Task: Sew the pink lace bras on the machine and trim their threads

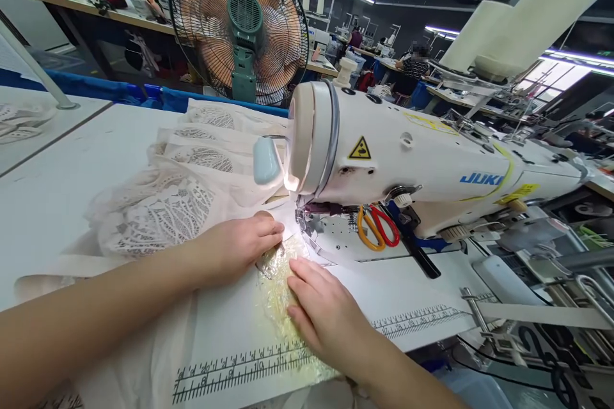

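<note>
A sheer, yellowish strip of lace fabric [279, 291] lies on the white sewing table, its far end near the needle area of a white sewing machine [374, 147]. My left hand [240, 244] is closed at the strip's left edge, fingers bent together and pressing the cloth close to the presser foot. On the strip's right side rests my right hand [330, 313], its fingers stretched out over the fabric and the thumb apart. The presser foot itself is hard to make out. Beyond my left forearm, cream lace pieces [167, 214] lie in a loose heap.
Scissors with orange and red handles [378, 227] lie under the machine arm. A ruler scale [259, 364] runs along the table's front edge. A large fan [244, 25] stands behind the table. Thread cones [484, 35] stand above the machine. Other people sit farther back.
</note>
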